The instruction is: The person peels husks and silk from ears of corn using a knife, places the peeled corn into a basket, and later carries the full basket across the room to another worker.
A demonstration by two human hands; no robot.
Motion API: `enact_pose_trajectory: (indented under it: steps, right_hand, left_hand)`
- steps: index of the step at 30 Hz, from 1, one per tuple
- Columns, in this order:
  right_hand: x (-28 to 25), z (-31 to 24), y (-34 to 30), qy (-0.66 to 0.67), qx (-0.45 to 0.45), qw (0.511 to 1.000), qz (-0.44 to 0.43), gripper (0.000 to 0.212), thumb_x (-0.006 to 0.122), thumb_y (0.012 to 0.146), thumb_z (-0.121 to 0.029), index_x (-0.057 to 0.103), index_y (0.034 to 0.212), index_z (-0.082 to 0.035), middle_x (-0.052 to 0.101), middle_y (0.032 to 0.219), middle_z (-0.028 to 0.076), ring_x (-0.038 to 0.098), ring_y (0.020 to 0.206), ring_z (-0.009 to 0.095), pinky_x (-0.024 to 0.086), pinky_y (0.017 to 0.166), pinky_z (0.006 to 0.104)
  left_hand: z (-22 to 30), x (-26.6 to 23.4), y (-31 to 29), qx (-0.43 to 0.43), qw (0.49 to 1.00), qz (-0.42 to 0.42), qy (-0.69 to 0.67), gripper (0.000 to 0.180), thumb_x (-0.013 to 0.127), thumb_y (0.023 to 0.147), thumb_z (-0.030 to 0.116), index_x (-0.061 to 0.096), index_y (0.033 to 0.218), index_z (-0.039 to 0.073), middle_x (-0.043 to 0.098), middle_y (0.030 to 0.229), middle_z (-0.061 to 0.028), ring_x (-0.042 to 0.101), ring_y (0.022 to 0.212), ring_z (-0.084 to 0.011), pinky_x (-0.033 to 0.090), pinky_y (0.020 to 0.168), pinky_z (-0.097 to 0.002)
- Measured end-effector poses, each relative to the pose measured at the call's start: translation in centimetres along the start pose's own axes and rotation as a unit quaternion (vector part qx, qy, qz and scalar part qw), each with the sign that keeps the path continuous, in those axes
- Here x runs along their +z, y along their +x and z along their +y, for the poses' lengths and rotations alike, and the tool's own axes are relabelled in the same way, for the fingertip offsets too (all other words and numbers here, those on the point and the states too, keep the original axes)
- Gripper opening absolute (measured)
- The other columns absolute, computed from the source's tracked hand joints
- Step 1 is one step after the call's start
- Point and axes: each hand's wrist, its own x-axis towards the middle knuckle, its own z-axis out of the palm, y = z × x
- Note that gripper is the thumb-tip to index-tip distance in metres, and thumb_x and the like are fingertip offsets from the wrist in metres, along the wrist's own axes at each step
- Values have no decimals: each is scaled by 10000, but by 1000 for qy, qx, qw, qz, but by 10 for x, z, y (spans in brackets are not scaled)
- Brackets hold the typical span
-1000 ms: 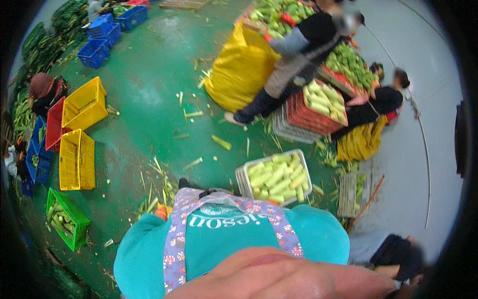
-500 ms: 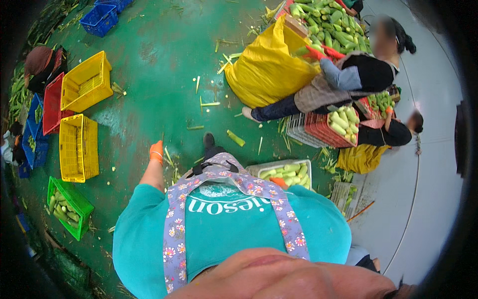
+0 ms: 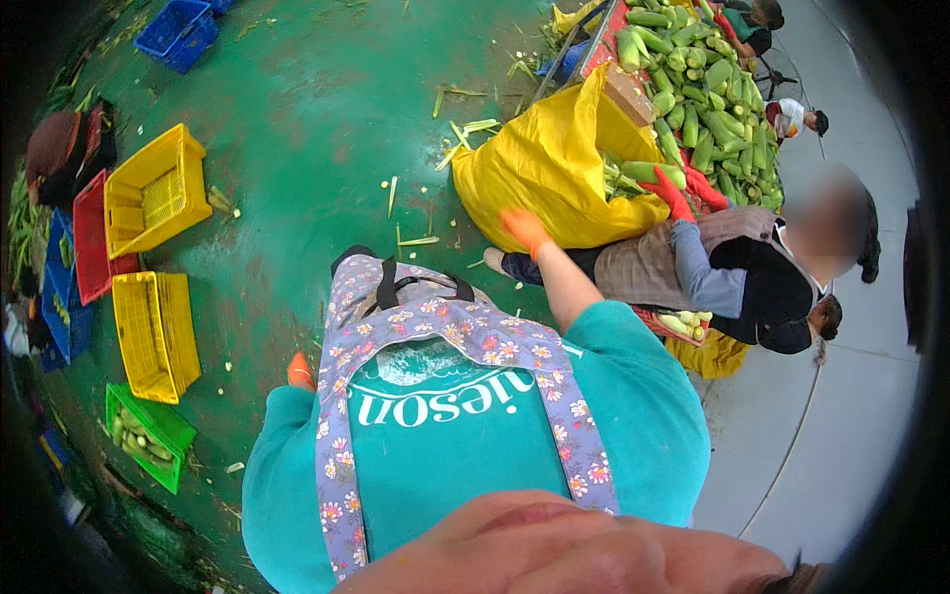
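Observation:
My right hand (image 3: 526, 233), in an orange glove, reaches forward with bare forearm showing. In the picture it overlaps the lower left side of a large yellow sack (image 3: 539, 163); I cannot tell if it touches. Its fingers look stretched out and slightly blurred, with nothing visible in them. At my left side hangs my left hand (image 3: 300, 371), also in an orange glove and partly covered by my teal sleeve; its fingers are hard to make out. Beyond the sack lies a big pile of corn ears in green husks (image 3: 717, 109).
A co-worker in red gloves (image 3: 673, 193) holds a corn ear by the sack. To the left stand yellow crates (image 3: 156, 337), a red crate (image 3: 91, 238), blue crates (image 3: 178, 35) and a green crate (image 3: 178, 450) with corn. Husk scraps (image 3: 421, 241) litter the green floor.
My right hand has come up from the pale crate of corn and swung forward toward the yellow sack. That crate is now hidden. My left hand has drawn back closer to my body.

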Motion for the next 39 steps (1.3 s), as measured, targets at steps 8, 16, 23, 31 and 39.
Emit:
enact_pose_trajectory:
  steps: [8,16,23,31,39]
  right_hand:
    - [-26,-30,137,163,16,985,45,393,550,981,-397,679,903,-33,678,897,64,610,835,148,461,780,332]
    - [76,109,-95,12,234,972,-16,397,477,885,-369,657,794,-27,688,824,221,663,762,384,486,725,484]
    - [151,76,-73,218,416,882,-28,259,639,819,-264,653,964,-50,683,861,188,674,807,379,514,667,476]
    - [56,-10,155,318,351,857,205,502,553,886,-472,704,1023,-13,704,1040,169,657,945,302,502,819,397]
    - [-1,-58,127,539,358,576,499,438,583,895,-399,708,1026,0,719,1023,120,668,910,205,498,822,365]
  left_hand:
    - [147,-63,171,119,956,-76,258,399,416,987,304,644,1133,11,650,1196,-229,628,1091,-395,499,891,-472]
    - [521,-260,390,256,929,73,256,343,464,976,266,635,1130,12,663,1120,-250,633,1044,-408,514,850,-495]
    - [814,-283,446,235,964,117,40,460,567,919,370,649,1204,17,680,1118,-141,618,988,-253,486,857,-393]
    - [895,-12,393,497,571,-68,650,283,504,937,236,678,1123,112,661,1156,-250,638,1081,-433,525,911,-501]
    - [1056,77,357,534,529,-143,644,411,464,932,316,695,1106,25,637,1208,-258,589,1133,-453,475,944,-493]
